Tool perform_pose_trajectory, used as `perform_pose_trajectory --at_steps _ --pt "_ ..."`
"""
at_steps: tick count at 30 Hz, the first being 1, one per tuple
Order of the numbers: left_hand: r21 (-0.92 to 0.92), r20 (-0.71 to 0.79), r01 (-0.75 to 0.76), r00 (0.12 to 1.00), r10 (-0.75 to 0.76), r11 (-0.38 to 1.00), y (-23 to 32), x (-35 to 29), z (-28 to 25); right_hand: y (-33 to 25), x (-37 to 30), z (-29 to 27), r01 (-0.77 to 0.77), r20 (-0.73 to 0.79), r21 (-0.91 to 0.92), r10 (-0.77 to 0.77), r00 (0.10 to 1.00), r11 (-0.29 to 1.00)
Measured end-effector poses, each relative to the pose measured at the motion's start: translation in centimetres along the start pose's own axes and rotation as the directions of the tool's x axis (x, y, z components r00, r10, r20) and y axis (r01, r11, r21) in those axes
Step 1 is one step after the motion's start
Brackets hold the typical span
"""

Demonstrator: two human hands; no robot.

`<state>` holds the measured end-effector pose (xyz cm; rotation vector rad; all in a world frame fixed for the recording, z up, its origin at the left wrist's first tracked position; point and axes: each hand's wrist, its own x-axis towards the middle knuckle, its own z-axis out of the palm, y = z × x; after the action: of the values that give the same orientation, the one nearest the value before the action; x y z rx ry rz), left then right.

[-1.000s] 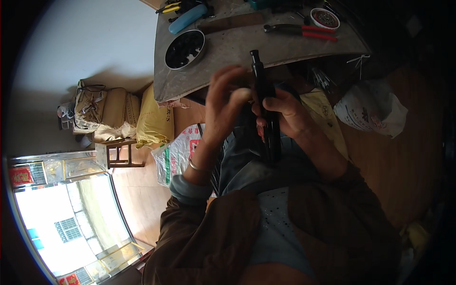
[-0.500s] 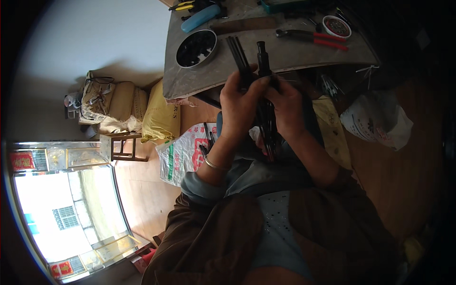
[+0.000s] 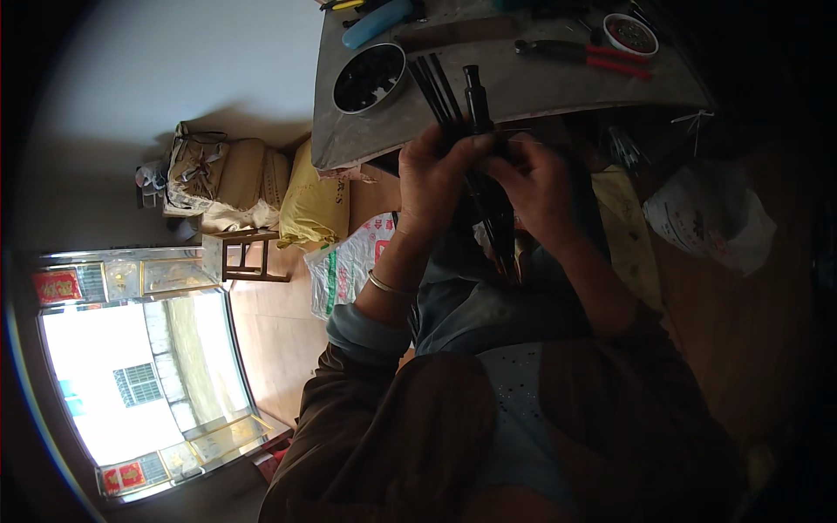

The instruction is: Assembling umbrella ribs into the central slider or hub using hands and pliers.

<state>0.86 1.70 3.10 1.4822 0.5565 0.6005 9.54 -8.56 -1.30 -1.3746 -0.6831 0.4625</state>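
Observation:
My left hand [image 3: 431,181] is closed around a bundle of thin black rods [image 3: 434,87], whose upper ends fan out past the fingers toward the table. Beside them a thicker black tube [image 3: 476,98] with a stepped end stands up, its lower part by my left thumb. More dark rods [image 3: 493,228] hang down between my wrists toward my lap. My right hand [image 3: 539,185] is closed in a pinch close to the tube's lower part. What its fingertips hold is hidden in shadow; a fine wire-like line shows near them.
On the grey table [image 3: 375,144] stand a bowl of small black parts [image 3: 370,78], red-handled pliers [image 3: 617,68], a white cup [image 3: 630,35] and a blue case [image 3: 377,23]. Plastic bags [image 3: 711,218], a yellow sack [image 3: 314,200] and a wooden stool [image 3: 253,254] surround me on the floor.
The whole view has shifted slightly, moving the table up and to the right. Both hands stay close together at the tube; the left-hand rods are fanned a little wider.

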Motion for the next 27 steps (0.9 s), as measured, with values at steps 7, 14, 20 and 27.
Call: perform_pose_trajectory --at_steps 7,14,20,27 --pt "-0.113 0.027 -0.034 0.999 0.038 0.993 -0.7 -0.3 -0.3 0.3 1.6 -2.0 -0.214 0.251 0.009 0.205 0.946 0.977" --pt "-0.117 0.014 -0.042 0.999 0.044 0.992 -0.7 -0.6 -0.6 0.1 0.7 -1.1 -0.166 0.189 0.046 0.154 0.970 0.985" --pt "-0.156 0.011 -0.037 0.999 0.039 0.987 -0.7 -0.8 -0.8 -0.5 1.1 -1.4 -0.346 0.313 0.146 0.288 0.905 0.927" --pt "-0.099 -0.017 -0.154 0.988 0.153 0.983 -0.4 -1.9 -0.1 0.6 2.2 -2.0 -0.481 0.468 0.202 0.348 0.812 0.853"
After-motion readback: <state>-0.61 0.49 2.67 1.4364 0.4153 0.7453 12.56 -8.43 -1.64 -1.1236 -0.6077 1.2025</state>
